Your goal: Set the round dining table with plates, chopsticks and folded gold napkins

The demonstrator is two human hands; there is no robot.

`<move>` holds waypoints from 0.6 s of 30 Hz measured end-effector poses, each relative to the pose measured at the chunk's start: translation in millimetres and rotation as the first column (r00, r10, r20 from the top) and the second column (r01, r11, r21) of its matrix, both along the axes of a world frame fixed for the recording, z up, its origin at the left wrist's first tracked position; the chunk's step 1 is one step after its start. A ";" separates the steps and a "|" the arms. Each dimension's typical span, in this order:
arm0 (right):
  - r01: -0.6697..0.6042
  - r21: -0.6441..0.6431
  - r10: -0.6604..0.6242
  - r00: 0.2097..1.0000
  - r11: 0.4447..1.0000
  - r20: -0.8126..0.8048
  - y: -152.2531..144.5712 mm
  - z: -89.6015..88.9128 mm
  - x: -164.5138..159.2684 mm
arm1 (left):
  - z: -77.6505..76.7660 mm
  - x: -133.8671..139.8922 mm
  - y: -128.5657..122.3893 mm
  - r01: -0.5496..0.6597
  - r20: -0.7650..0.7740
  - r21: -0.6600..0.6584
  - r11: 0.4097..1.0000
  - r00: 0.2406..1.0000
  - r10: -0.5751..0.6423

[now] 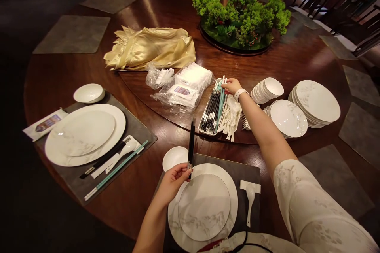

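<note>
My left hand (175,180) grips a pair of black chopsticks (191,138) near one end, holding them upright above the left edge of the nearest plates. Under it lie a small marbled plate (204,207) and a larger plate (233,189) on a grey placemat. My right hand (232,87) reaches to the far end of a white tray (204,131), its fingers closed around the ends of teal chopsticks (222,101). Black chopsticks (211,108) and white spoons (231,116) fill that tray. A white spoon (250,199) rests on a holder right of the plates.
Left stands a setting with plates (118,120), a bowl (89,93), and teal chopsticks (115,170). Stacked bowls (271,87) and plates (317,101) stand right. Bagged white packets (192,81), gold cloth (160,47) and a miniature tree display (243,16) lie beyond.
</note>
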State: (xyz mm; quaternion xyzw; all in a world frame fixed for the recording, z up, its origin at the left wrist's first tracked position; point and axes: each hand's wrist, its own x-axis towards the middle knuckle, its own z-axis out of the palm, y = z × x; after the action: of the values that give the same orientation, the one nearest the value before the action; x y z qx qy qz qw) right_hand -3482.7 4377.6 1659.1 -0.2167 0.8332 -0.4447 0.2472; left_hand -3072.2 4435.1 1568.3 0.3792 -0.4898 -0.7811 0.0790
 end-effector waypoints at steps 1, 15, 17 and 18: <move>-0.004 0.004 0.003 0.999 1.000 0.038 4.1 0.3 5.3 | 1.7 0.8 0.7 0.002 -0.005 -0.003 1.000 1.000 -0.002; -0.105 -0.099 0.031 0.821 0.990 -0.571 168.1 114.7 89.2 | 13.0 17.1 71.1 0.199 -0.082 0.003 0.980 0.977 -0.198; -0.106 -0.070 0.031 0.735 0.992 -0.677 229.5 117.3 123.5 | 8.6 19.9 96.6 0.253 -0.063 0.006 0.967 0.966 -0.252; -0.120 -0.048 0.051 0.703 0.992 -0.709 261.2 111.7 141.6 | 5.2 21.5 111.2 0.280 -0.050 0.018 0.960 0.959 -0.279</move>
State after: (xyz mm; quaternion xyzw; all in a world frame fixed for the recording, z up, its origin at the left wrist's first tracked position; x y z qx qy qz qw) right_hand -3341.1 4638.8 1770.8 -0.4197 0.8323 -0.3532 -0.0799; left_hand -3050.8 4546.3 1573.4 0.2888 -0.5269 -0.7990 -0.0252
